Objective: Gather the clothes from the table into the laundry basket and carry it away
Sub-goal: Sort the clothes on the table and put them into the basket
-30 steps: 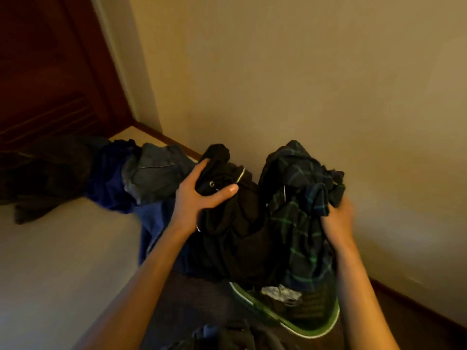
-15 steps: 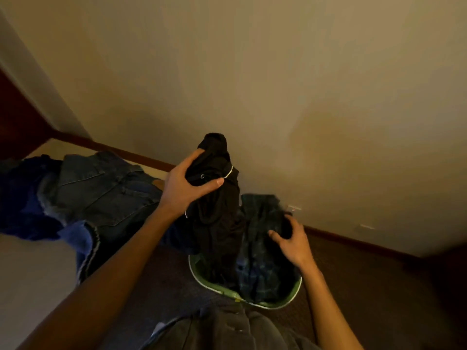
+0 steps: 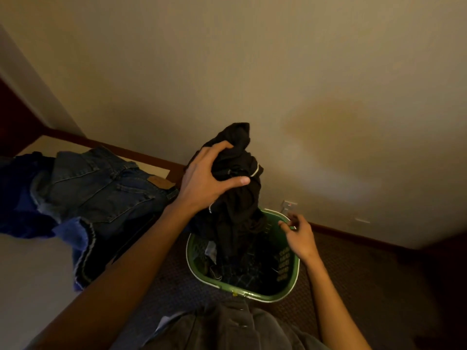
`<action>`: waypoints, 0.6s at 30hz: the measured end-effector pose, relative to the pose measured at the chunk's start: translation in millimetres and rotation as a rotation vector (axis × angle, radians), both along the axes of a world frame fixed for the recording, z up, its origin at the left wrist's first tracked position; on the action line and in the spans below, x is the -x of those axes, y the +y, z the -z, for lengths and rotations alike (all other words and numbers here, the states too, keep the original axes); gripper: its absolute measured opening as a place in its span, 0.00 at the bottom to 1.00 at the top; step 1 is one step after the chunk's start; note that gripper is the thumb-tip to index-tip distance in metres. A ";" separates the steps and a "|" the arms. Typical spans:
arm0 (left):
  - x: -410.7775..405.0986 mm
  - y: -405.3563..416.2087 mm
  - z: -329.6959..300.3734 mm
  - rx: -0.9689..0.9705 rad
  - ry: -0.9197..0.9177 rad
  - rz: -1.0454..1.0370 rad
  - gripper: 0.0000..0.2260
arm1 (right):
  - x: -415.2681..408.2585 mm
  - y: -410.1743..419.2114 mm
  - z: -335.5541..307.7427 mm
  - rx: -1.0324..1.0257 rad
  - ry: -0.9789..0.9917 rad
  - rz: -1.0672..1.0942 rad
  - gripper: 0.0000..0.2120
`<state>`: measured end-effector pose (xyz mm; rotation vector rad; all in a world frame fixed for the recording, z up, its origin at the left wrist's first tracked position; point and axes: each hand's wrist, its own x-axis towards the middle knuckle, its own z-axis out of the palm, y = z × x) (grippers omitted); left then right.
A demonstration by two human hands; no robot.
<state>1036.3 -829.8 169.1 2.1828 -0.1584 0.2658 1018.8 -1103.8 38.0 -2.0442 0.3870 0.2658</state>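
A green laundry basket (image 3: 290, 289) stands on the dark carpet against the wall. My left hand (image 3: 206, 181) grips a bunched black garment (image 3: 240, 198) above the basket, its lower end hanging down inside. A dark plaid shirt (image 3: 242, 274) lies at the basket's bottom. My right hand (image 3: 299, 236) hovers over the basket's right rim, fingers apart and holding nothing. On the white table (image 3: 30, 274) at the left lie blue jeans (image 3: 101, 188) and a blue garment (image 3: 22, 198).
The beige wall (image 3: 252, 72) rises just behind the basket, with a dark skirting board (image 3: 353, 233) along the floor. A wall socket (image 3: 289, 204) sits low beside the basket. The table's edge runs close to the basket's left side.
The plaid shirt has dropped from my right hand into the basket, and that hand has opened above the rim. My left hand keeps the black garment, now lowered into the basket.
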 end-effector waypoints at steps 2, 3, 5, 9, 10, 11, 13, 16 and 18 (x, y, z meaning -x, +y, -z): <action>-4.8 -1.9 13.1 -0.088 0.139 0.078 0.34 | 2.0 -1.4 5.4 -0.016 0.004 0.021 0.19; -5.9 -2.7 24.9 -0.131 0.231 0.135 0.32 | 3.9 -0.9 8.0 -0.019 0.007 0.029 0.18; 0.9 -3.8 61.6 -0.164 0.419 0.225 0.29 | 9.0 4.1 12.4 -0.033 0.018 0.034 0.17; 52.9 1.8 141.6 -0.148 0.669 0.215 0.31 | 24.2 20.7 28.4 -0.058 0.059 -0.029 0.18; 64.5 4.5 155.2 -0.154 0.703 0.216 0.32 | 28.1 23.6 32.9 -0.066 0.064 -0.053 0.18; 73.5 6.5 161.3 -0.164 0.725 0.219 0.32 | 31.3 26.1 36.2 -0.071 0.070 -0.068 0.18; 81.5 12.4 162.5 -0.157 0.730 0.191 0.29 | 35.4 31.6 40.9 -0.078 0.080 -0.076 0.17; 78.8 27.6 157.1 -0.114 0.645 0.052 0.23 | 38.2 44.2 42.9 -0.102 0.085 -0.105 0.16; 79.4 41.3 151.7 -0.100 0.609 -0.045 0.20 | 40.5 54.5 44.7 -0.119 0.102 -0.153 0.16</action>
